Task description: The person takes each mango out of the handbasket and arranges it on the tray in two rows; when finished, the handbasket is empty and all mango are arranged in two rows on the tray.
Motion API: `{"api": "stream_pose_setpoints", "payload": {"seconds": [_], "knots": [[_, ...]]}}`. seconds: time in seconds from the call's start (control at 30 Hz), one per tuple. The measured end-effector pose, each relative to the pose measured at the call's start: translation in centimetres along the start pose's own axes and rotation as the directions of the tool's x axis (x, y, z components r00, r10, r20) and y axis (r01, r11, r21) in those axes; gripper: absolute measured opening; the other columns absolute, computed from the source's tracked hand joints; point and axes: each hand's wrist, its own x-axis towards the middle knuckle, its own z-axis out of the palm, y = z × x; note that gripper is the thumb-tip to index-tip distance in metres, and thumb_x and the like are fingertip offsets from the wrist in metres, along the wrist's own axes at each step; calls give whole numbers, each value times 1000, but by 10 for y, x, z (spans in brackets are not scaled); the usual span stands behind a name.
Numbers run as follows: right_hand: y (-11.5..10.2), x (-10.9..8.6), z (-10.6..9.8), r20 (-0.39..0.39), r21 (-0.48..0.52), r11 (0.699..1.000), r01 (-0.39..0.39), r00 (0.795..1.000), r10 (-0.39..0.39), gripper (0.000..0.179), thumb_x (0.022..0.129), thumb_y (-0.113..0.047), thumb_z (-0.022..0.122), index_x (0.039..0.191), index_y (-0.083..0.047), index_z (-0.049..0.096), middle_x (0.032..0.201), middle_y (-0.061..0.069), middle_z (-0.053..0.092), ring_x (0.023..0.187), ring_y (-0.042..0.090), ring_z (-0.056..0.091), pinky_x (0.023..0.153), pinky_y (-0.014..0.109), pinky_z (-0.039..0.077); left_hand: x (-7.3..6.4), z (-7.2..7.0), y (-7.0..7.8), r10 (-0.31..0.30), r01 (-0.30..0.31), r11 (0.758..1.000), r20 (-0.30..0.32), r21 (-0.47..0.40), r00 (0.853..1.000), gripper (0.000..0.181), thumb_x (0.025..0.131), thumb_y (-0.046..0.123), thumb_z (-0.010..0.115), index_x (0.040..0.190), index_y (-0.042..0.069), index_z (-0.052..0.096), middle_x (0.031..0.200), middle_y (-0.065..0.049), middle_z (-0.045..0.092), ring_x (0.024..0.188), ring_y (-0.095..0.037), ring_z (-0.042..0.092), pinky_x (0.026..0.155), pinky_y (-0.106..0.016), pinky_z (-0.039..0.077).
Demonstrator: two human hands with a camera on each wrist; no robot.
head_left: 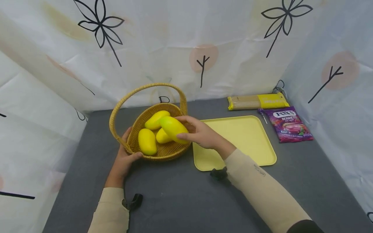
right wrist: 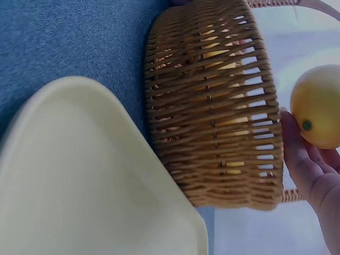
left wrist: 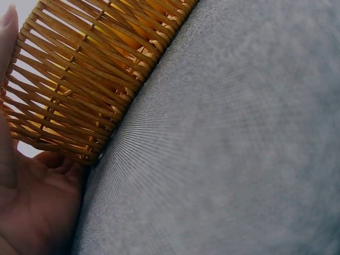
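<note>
A yellow-green mango (head_left: 173, 128), pinched between thumb and fingers of the right hand (head_left: 202, 132), is over the wicker basket (head_left: 166, 158); its smooth skin could slip. The left hand (head_left: 123, 161) grips the left rim; loosening might let a knock tip it.

From the near side of the basket (head_left: 167, 156), the head camera looks forward and down, far enough back to frame the whole basket, both hands and the bench (head_left: 172, 194) around it. The left-wrist camera sits near and low before the basket, facing its outer wicker wall at a slant; that wall and the left hand (head_left: 122, 160) also show in the head view. The right-wrist camera, to the basket's near right, looks across the tray (head_left: 244, 136), turned sideways; it shares tray, right hand (head_left: 204, 132) and gripped mango (head_left: 173, 127) with the head view. Both wrist views share the basket.
</note>
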Motion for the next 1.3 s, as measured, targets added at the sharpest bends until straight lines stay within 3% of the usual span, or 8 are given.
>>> {"api": "stream_pose_setpoints", "payload": {"seconds": [0.37,0.73,1.03,1.17,1.3], "knots": [[6,-34,-15,-148,46,999,-8,989,15,58,108,-15,73,161,-12,50,149,10,52,128,33,60,95,45,58,0,-1,-1,2,-2,1000,3,0,1000,108,95,-8,80,176,28,20,176,-11,26,153,-26,36,115,-25,37],[28,-60,-36,-267,152,986,-69,957,109,55,111,-13,67,161,-5,45,147,21,47,127,36,63,91,37,59,0,0,-1,-4,4,1000,-7,-2,1000,108,94,-5,83,176,27,21,176,-9,25,153,-26,34,116,-25,36],[41,-72,-45,-348,91,970,-224,906,241,60,112,-20,68,164,-2,43,146,24,54,126,38,61,94,38,58,1,-2,-2,2,-2,1000,-1,-10,1000,109,94,-7,82,177,24,19,177,-9,24,153,-26,34,115,-25,37],[46,-75,-47,-359,66,948,-310,879,313,61,113,-24,66,164,-2,41,144,27,56,125,40,60,97,41,57,1,-2,-3,2,-2,1000,1,-9,1000,109,94,-5,83,177,26,19,177,-9,24,153,-26,34,115,-25,37],[50,-76,-49,-382,41,914,-404,839,388,61,113,-31,65,163,-2,43,145,28,55,125,40,58,99,43,56,1,-2,-3,-1,1,1000,1,-9,1000,108,95,-4,83,177,27,20,177,-9,23,153,-26,34,115,-25,37]]}}
